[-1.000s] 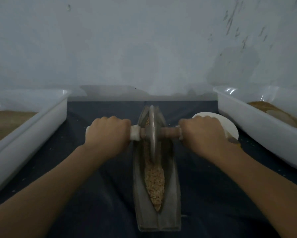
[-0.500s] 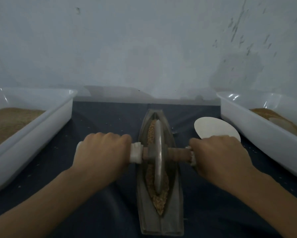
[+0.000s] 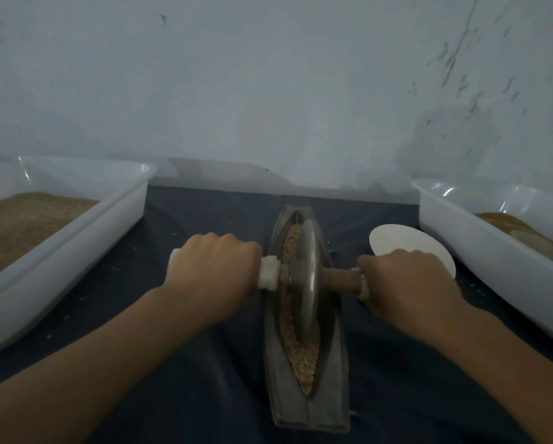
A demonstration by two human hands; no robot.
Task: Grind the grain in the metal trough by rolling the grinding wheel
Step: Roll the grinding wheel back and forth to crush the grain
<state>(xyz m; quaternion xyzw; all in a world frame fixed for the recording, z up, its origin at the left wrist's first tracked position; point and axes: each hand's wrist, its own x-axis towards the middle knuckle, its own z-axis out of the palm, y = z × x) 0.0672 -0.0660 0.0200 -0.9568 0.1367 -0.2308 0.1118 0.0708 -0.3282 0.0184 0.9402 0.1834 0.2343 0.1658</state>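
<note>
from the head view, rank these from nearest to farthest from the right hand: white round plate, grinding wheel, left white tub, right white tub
From the right hand:
1. White round plate, just behind the hand, partly hidden by it.
2. Grinding wheel, to its left, in the metal trough.
3. Right white tub, off to its right.
4. Left white tub, far across on the left.

Dull metal trough, glossy plastic tubs

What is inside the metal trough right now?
The metal trough holds tan grain along its groove, with the grinding wheel standing upright in it. The grain directly beneath the wheel's edge is hidden.
</note>
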